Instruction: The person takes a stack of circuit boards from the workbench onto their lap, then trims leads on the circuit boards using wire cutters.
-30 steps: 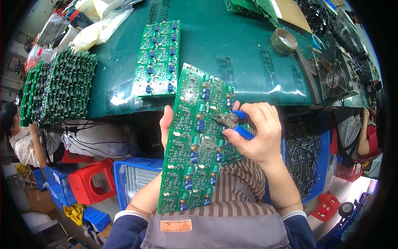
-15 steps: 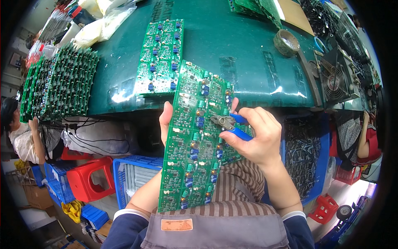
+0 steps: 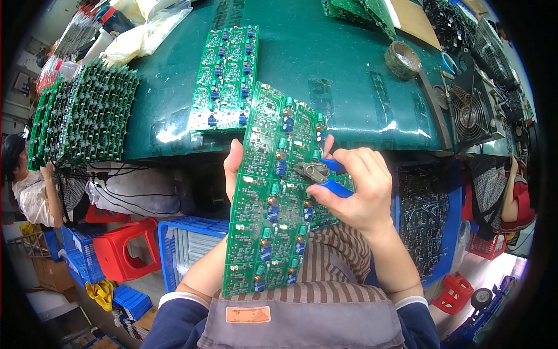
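Note:
A long green circuit board panel (image 3: 247, 218) slants above my lap, set with rows of blue, green and brass-coloured parts. My left hand (image 3: 233, 166) grips it, thumb along its left edge and one fingertip showing past its right edge; the other fingers are hidden behind. In my right hand (image 3: 366, 189) are small cutting pliers (image 3: 335, 187) with blue handles. Their grey jaws rest at the panel's face, near the right side; whether they bite on anything is too small to tell. Part of another green board (image 3: 325, 216) shows beneath the panel.
Similar panels (image 3: 226, 78) lie on the green-topped table (image 3: 290, 70), and a tall board stack (image 3: 87, 116) stands left. A tape roll (image 3: 402, 60) and a fan unit (image 3: 469, 110) sit right. Blue crates (image 3: 165, 256) flank my legs. Other people work at both sides.
The panel has shifted very slightly in my left hand. The pliers and my right hand have moved a tiny bit to the left; the grip is the same.

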`<action>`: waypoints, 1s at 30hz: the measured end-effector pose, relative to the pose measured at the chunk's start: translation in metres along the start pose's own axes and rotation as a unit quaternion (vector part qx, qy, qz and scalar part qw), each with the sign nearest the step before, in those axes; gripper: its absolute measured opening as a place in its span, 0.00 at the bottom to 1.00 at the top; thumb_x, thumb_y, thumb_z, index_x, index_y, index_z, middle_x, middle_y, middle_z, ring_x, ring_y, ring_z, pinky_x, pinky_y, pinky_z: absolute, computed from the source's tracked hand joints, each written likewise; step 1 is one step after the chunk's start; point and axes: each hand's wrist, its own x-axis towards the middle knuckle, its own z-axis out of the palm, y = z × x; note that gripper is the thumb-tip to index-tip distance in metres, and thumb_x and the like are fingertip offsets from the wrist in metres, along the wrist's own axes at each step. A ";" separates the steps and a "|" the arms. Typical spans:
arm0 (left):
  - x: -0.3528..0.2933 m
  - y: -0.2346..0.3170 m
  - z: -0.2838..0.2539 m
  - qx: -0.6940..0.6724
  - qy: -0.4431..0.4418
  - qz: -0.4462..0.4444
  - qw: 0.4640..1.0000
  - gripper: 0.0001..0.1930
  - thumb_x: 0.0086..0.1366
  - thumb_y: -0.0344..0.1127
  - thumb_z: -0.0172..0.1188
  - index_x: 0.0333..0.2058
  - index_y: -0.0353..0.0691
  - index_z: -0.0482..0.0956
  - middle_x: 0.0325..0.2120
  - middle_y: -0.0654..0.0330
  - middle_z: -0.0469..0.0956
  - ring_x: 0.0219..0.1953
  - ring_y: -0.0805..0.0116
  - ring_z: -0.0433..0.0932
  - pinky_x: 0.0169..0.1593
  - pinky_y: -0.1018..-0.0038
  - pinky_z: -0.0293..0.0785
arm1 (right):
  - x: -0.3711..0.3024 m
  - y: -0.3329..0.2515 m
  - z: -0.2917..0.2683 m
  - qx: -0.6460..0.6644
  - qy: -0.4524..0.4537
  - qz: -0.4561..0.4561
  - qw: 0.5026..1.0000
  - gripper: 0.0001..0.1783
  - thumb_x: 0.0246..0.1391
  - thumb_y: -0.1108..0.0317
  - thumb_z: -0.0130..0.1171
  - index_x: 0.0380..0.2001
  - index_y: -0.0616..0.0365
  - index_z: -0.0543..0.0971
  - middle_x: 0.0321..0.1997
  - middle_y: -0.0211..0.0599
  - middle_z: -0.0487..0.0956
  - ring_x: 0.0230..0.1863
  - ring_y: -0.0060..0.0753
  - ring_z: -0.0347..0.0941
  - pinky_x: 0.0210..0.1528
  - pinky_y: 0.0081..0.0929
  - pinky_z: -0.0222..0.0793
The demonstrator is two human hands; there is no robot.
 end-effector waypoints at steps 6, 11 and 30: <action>0.000 0.002 -0.003 -0.019 -0.009 -0.017 1.000 0.45 0.68 0.70 0.39 0.69 0.35 0.57 0.65 0.42 0.63 0.69 0.46 0.60 0.70 0.51 0.58 | 0.002 -0.003 0.001 -0.003 0.002 -0.001 1.000 0.29 0.38 0.43 0.76 0.34 0.56 0.82 0.26 0.31 0.75 0.26 0.36 0.72 0.31 0.32 0.65; 0.001 0.001 0.000 -0.025 0.014 -0.013 0.999 0.46 0.68 0.70 0.40 0.68 0.33 0.57 0.64 0.40 0.64 0.69 0.46 0.61 0.70 0.52 0.60 | -0.004 -0.007 0.000 0.050 -0.022 0.053 0.997 0.27 0.37 0.47 0.77 0.32 0.57 0.80 0.28 0.38 0.78 0.28 0.42 0.74 0.33 0.36 0.68; 0.009 0.009 0.000 -0.053 0.035 0.009 0.998 0.48 0.65 0.70 0.47 0.67 0.30 0.58 0.63 0.39 0.63 0.68 0.46 0.61 0.70 0.53 0.61 | -0.012 -0.016 0.003 0.045 -0.033 -0.001 0.998 0.30 0.35 0.44 0.77 0.33 0.57 0.81 0.26 0.33 0.75 0.26 0.38 0.72 0.30 0.34 0.66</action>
